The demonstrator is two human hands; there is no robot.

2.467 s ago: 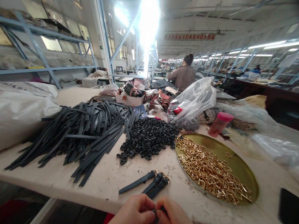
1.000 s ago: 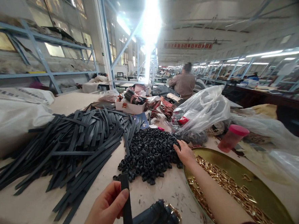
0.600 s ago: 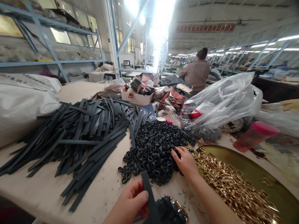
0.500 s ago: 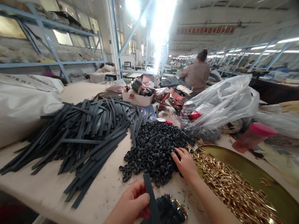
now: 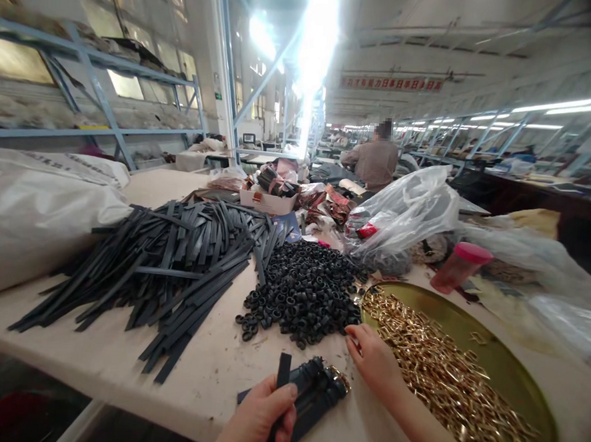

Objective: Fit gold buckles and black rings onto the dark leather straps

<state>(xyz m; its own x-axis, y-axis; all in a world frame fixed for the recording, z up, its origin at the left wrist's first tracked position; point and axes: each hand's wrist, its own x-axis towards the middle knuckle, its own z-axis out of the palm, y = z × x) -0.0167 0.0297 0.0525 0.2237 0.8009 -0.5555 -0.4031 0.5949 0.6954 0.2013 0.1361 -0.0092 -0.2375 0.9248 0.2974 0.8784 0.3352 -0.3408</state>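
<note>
Upright in my left hand [image 5: 262, 411] is a dark strap [image 5: 284, 369], pinched between thumb and curled fingers. Just beyond that hand, a small stack of dark straps with keeper loops and gold buckles [image 5: 321, 388] lies on the table. My right hand [image 5: 376, 359] hovers at the near right edge of a heap of black keeper loops [image 5: 304, 285]. Its thumb and fingertips are pressed together; whatever they may hold is too small to make out. Gold buckles [image 5: 431, 366] lie heaped on a round brass-coloured tray [image 5: 526, 382] right of this hand.
A big pile of loose dark straps [image 5: 188, 248] covers the table's left middle, beside a white sack [image 5: 40, 219]. Behind the loops are a small box [image 5: 269, 203] and a clear plastic bag [image 5: 409, 201]. A pink-lidded jar [image 5: 460, 268] leans behind the tray. Another person [image 5: 377, 159] stands farther off.
My right hand has drawn back from the loop heap toward me, its fingers now closed together. My left hand still grips the strap. The whole view has shifted slightly.
</note>
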